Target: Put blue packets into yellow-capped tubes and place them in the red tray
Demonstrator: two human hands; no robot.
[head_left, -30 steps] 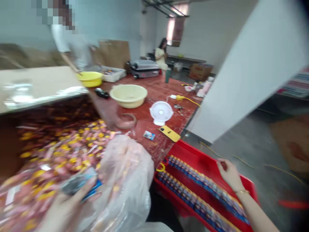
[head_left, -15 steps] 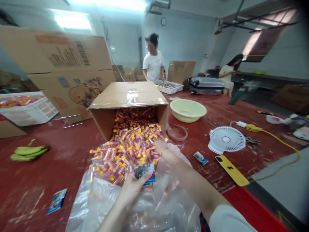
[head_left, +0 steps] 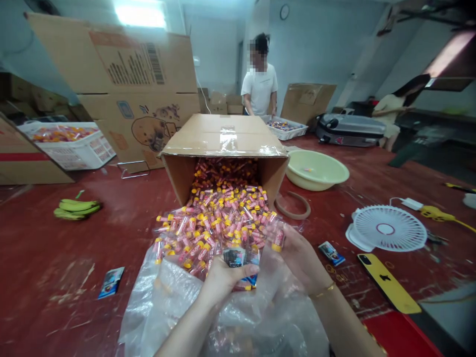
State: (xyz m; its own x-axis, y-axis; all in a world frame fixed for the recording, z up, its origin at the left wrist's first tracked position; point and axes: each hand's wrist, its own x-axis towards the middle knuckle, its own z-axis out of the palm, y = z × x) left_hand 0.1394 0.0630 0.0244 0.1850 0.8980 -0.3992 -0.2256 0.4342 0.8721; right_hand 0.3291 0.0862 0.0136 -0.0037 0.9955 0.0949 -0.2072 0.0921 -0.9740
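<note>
My left hand point(head_left: 223, 277) is closed around several small blue-and-black packets point(head_left: 235, 257), thumb pressed on top. A small clear tube point(head_left: 278, 236) with pink contents and a yellow cap is held in the fingers of my right hand point(head_left: 297, 253), cap end down, to the right of the packets. Many like tubes point(head_left: 211, 228) spill out of a cardboard box point(head_left: 225, 134) lying on its side. They rest partly on a crumpled clear plastic bag point(head_left: 171, 307) in front of me.
On the red table point(head_left: 48, 267) lie bananas point(head_left: 76, 209), loose packets point(head_left: 110, 282), a tape roll point(head_left: 293, 206), a pale green basin point(head_left: 316, 171), a white fan point(head_left: 386, 229) and a yellow phone point(head_left: 389, 283). A person point(head_left: 260, 84) stands behind the box; another point(head_left: 394, 109) is at the right.
My right hand has come back from the pile toward me, now with a tube in its fingers. The left hand still grips the packets. The view has turned slightly left.
</note>
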